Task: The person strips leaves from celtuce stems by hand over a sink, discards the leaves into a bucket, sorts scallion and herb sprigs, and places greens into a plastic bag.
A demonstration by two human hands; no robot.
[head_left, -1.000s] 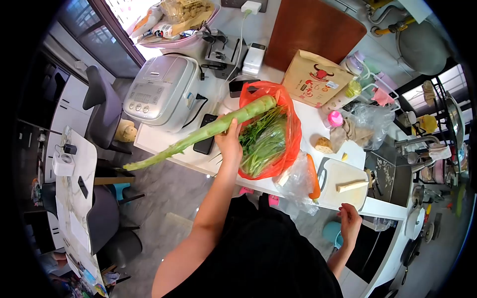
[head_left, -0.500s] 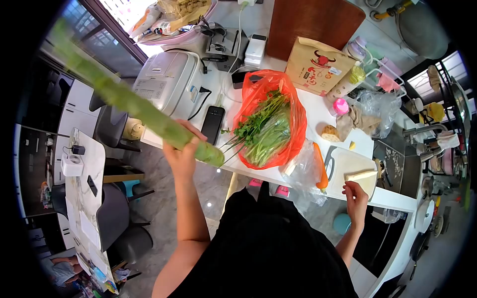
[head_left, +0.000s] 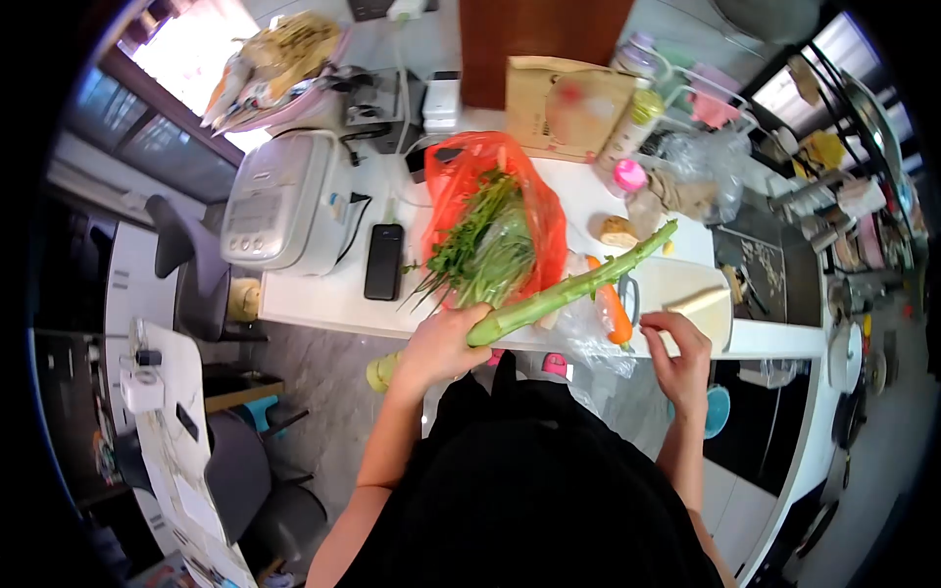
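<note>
Ideally, the left hand, fingers closed around the green stalk slanting out beyond them, should grip firmly, as the right hand, fingers curled, whether pressed together I can't tell, lends no support.

The torso is covered by a black garment, plain and matte, with soft creases across its surface. Its far edge is uneven and carries a narrow dark projection; whether this is a fold, a tie or part of the lower clothing cannot be determined. The left arm and right arm are bare, as are the left hand and right hand. Beyond the garment, pink footwear shows in part, type indistinct.
</note>
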